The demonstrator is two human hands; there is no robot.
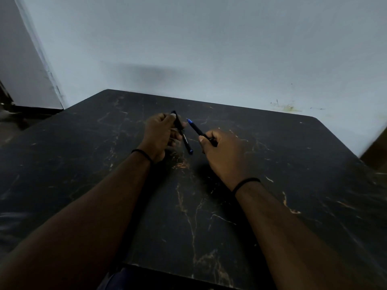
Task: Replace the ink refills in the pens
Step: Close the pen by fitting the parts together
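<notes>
Left hand [160, 135] clamped on barrel [184, 136]; right hand [222, 152] clamped on tip section [198, 129]. Pen apart over table [272, 185]. Next, probably: rejoin, needing alignment.

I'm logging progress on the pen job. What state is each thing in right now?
Left hand: closed around a pen piece, held above the table.
Black barrel: in the left hand, tilted, blue end pointing down toward the person.
Right hand: closed on the other piece.
Blue-tipped pen part: in the right hand, tip aimed up and left, apart from the barrel.
Table: dark marble top, nothing lying on it.
</notes>
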